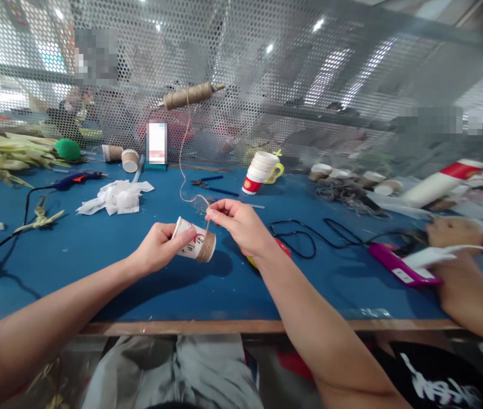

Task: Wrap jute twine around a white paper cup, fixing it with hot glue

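My left hand [162,244] is closed around a white paper cup [187,241] with printed characters, tilted on its side above the blue table. Brown twine [207,248] is wound in a band around the cup's right-hand end. Between the thumb and fingers of my right hand [232,218] a strand of twine is pinched just above that band. From there the strand [182,170] runs slackly up to a twine spool [188,95] on a rod at the mesh screen. Under my right wrist lies a partly hidden red and yellow object [282,247].
A glue gun [77,179], crumpled white material [116,196] and pliers [213,185] lie on the table. Stacked paper cups [260,170] stand behind my right hand. At right are a black cable [301,227], a purple power strip [403,264] and another person's arm [462,272].
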A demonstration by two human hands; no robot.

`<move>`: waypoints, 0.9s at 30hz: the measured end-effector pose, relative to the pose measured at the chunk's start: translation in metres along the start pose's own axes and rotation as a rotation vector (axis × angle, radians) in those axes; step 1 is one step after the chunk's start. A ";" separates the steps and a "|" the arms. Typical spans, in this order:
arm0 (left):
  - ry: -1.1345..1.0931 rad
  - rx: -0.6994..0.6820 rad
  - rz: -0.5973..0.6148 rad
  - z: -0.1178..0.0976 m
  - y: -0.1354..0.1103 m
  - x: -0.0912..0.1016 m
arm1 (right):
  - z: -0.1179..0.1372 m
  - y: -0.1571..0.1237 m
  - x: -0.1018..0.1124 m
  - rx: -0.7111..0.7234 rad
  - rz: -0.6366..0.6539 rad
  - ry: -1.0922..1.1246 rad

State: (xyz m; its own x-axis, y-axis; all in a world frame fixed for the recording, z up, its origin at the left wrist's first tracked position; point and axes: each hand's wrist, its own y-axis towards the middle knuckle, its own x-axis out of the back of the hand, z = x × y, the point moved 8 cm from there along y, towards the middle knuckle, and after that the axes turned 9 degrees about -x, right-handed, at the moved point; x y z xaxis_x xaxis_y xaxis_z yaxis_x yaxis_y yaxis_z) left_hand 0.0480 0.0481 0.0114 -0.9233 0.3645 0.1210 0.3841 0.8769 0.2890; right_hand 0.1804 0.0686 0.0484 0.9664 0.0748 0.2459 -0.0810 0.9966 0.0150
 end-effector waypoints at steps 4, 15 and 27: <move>0.024 -0.018 0.009 -0.004 -0.001 -0.001 | -0.004 0.000 -0.001 -0.021 0.012 -0.012; 0.113 -0.127 0.008 -0.014 -0.002 0.002 | -0.008 -0.003 -0.008 -0.071 0.047 -0.022; 0.189 -0.216 0.003 -0.023 -0.004 0.004 | -0.015 -0.004 -0.014 -0.157 0.085 0.052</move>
State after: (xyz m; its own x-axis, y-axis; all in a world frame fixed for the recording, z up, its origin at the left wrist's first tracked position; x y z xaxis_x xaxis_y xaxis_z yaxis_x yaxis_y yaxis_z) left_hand 0.0429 0.0387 0.0321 -0.9135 0.2843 0.2911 0.3967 0.7813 0.4818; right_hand 0.1706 0.0643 0.0303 0.9693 0.1571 0.1893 -0.1282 0.9794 -0.1561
